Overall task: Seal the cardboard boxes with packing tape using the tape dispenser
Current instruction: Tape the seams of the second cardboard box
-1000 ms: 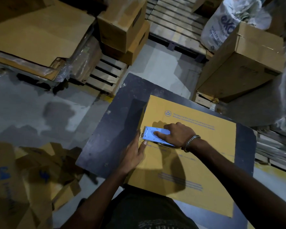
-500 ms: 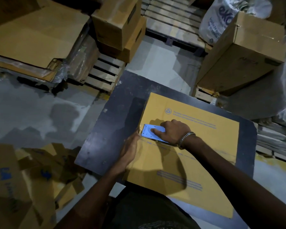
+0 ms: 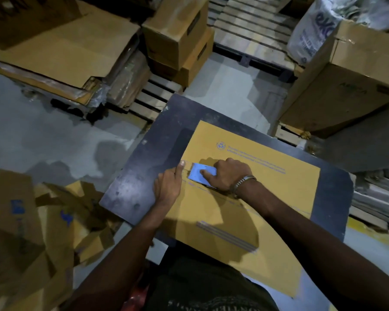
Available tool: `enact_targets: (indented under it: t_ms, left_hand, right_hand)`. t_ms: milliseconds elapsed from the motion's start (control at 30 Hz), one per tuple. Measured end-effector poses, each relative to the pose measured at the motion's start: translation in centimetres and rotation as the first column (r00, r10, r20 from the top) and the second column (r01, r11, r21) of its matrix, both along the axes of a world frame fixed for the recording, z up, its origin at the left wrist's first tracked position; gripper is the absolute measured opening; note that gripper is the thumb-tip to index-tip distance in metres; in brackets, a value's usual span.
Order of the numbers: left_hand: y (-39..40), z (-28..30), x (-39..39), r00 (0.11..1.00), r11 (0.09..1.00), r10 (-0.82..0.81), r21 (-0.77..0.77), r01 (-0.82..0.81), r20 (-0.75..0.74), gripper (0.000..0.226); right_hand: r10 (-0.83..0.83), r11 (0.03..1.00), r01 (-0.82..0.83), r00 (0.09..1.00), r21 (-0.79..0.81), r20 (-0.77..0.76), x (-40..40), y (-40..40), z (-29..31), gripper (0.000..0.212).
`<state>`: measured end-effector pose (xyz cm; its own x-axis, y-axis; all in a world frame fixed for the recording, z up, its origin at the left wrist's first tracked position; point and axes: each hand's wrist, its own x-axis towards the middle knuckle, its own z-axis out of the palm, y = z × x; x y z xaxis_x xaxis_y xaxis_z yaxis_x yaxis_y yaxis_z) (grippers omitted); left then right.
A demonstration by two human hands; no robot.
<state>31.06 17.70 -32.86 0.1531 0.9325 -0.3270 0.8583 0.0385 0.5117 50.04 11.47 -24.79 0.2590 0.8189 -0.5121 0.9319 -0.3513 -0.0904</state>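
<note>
**A:** From where I sit, nearest me is the cardboard box (image 3: 245,212), lying on the dark bench (image 3: 144,176) toward its right side, its near edge overhanging the bench edge by my body. What do you make of it?

**B:** Mustard-brown, flat top, blue printed lines near the close edge, a recycling mark and text toward the far edge. I judge it light but fairly stiff; the flaps will likely give if pressed hard at the seam.

**A:** Agreed. My left hand (image 3: 167,187) rests at the box's left edge, fingers fairly straight, index finger on the seam end. It grasps nothing, only presses.

**B:** And the tape dispenser (image 3: 200,177)?

**A:** Pale blue, flat, on the seam near the left edge. My right hand (image 3: 227,176) is curled over it, gripping. It looks like smooth plastic, so I'd hold it from above, as now. Whether tape lies behind it I cannot tell.

**B:** Farther out?

**A:** Beyond the bench's far corner, stacked boxes (image 3: 177,41) on a wooden pallet (image 3: 252,30).
</note>
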Motion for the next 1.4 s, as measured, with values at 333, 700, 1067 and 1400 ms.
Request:
enact_targets:
  t_ms: [333,700,1067,1400]
  left_hand:
    - [-1.0,0.4,0.8,0.988,0.985,-0.125,0.11,0.135,-0.091,0.072]
    - [-1.1,0.3,0.8,0.981,0.971,-0.141,0.177,0.164,-0.135,0.059]
    - [-1.7,-0.6,1.0,0.987,0.944,-0.127,0.294,0.15,-0.094,0.068]
    - [-7.7,-3.7,5.6,0.595,0.515,-0.697,0.297,0.804,-0.4,0.069]
  right_hand:
    - [0.004,1.0,-0.005,1.0,0.003,0.013,2.2,-3.0,-0.4,0.068]
    - [-0.002,1.0,0.0,0.997,-0.029,-0.076,4.9,-4.9,-0.3,0.072]
    - [0.011,0.998,-0.01,1.0,-0.068,0.012,9.7,-12.0,-0.8,0.071]
    - [0.003,1.0,-0.005,0.996,0.017,0.084,8.7,-12.6,-0.9,0.067]
